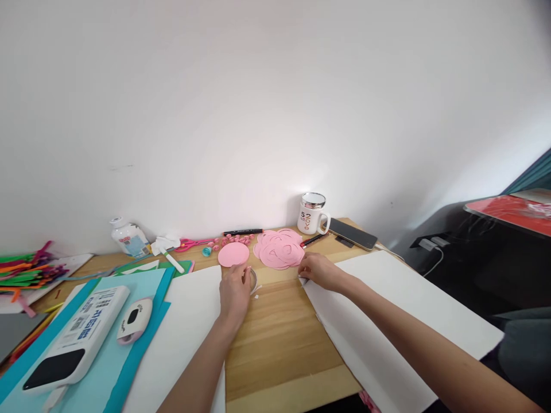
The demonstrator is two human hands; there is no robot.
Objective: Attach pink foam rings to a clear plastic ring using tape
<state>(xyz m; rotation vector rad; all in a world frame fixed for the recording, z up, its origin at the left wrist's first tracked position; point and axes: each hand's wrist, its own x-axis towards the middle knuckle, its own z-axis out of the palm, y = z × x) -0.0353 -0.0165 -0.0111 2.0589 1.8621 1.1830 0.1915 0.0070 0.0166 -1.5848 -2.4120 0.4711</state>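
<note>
Paper sheet (408,281), white, lies on the right of the wooden table (279,344) under the right forearm, its long axis slanting from far left to near right, the near end jutting past the table edge. Second white sheet (189,310), on the left, has its inner edge pointing almost straight away. Farther along, the right hand (321,272) has its fingers bunched at the first sheet's far left corner — whether they pinch it, I cannot tell. Left hand (235,289), fingers curled, is at a tape roll (253,281); its grip is unclear. Beyond sit a pink disc (233,254), pink cutouts (279,249) and, farthest, a mug (310,218).
</note>
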